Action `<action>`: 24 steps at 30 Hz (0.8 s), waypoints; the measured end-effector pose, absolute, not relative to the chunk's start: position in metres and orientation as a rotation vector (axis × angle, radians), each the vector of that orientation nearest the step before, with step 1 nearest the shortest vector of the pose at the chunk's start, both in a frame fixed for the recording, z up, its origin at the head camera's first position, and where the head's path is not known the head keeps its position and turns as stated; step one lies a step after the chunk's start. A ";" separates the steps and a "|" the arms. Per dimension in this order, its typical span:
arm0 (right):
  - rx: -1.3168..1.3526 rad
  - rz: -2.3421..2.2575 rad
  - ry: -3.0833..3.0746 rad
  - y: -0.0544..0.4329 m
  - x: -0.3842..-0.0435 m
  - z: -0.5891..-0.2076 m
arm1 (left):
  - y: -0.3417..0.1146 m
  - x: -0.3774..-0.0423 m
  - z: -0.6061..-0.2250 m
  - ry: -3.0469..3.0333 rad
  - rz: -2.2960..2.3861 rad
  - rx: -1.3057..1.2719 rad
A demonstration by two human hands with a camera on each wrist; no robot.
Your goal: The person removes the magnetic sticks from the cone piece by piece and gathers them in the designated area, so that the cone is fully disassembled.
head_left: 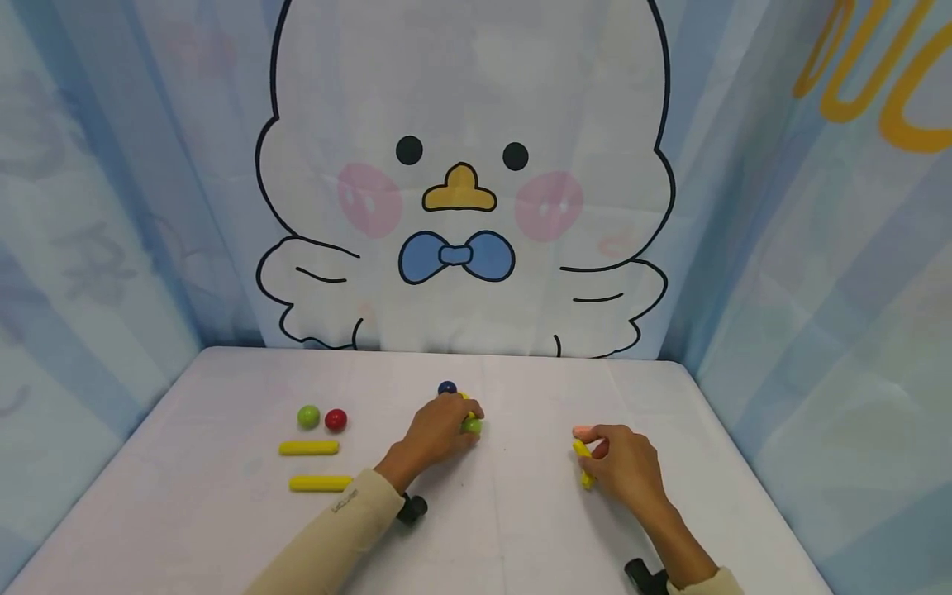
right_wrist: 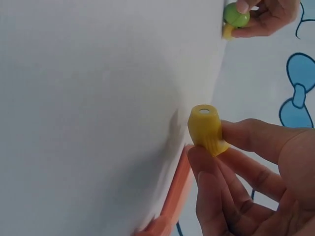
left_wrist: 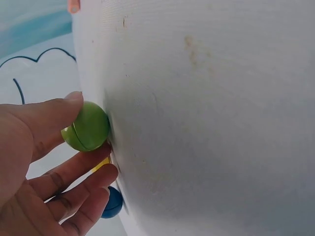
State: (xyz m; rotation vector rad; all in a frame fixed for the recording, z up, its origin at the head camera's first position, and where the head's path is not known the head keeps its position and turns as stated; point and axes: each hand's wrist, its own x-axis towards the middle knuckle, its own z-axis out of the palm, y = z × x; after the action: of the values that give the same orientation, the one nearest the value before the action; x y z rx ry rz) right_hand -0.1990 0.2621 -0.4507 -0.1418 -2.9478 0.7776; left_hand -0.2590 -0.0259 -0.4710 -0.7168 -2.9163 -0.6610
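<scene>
My left hand [head_left: 445, 426] grips a glossy green ball [left_wrist: 89, 129] between thumb and fingers, at the table surface. Beside that ball lies a yellow stick [left_wrist: 102, 164], mostly hidden by the fingers, and past it a blue ball [head_left: 447, 387] shows at the far end. On the right side, my right hand [head_left: 628, 467] pinches another yellow stick [head_left: 583, 466] between thumb and fingertips, above the table. Its near end [right_wrist: 204, 111] has a small pale metallic disc. Just beyond these fingers lies an orange stick [head_left: 583, 430], partly covered by the hand in the head view.
To the left on the white table [head_left: 223, 512] are a light green ball [head_left: 308, 416] and a red ball [head_left: 335, 420]. Two yellow sticks lie nearer, an upper one [head_left: 308, 447] and a lower one [head_left: 320, 483] by the left sleeve. A printed curtain [head_left: 461, 99] stands behind.
</scene>
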 end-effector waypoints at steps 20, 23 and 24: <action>-0.222 0.700 -2.970 0.290 -0.198 -0.460 | -0.028 -0.261 -0.478 -2.887 -0.730 -0.694; -0.216 0.697 -2.964 0.290 -0.198 -0.460 | -0.028 -0.262 -0.478 -2.893 -0.734 -0.678; -0.218 0.692 -2.959 0.290 -0.198 -0.460 | -0.028 -0.262 -0.477 -2.900 -0.730 -0.668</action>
State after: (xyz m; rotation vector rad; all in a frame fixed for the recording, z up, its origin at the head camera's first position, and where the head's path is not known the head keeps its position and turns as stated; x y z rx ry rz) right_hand -0.1978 0.2899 -0.4596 -0.2179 -2.9589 0.6920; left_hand -0.2617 -0.0277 -0.4775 -0.6678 -2.9000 -0.7297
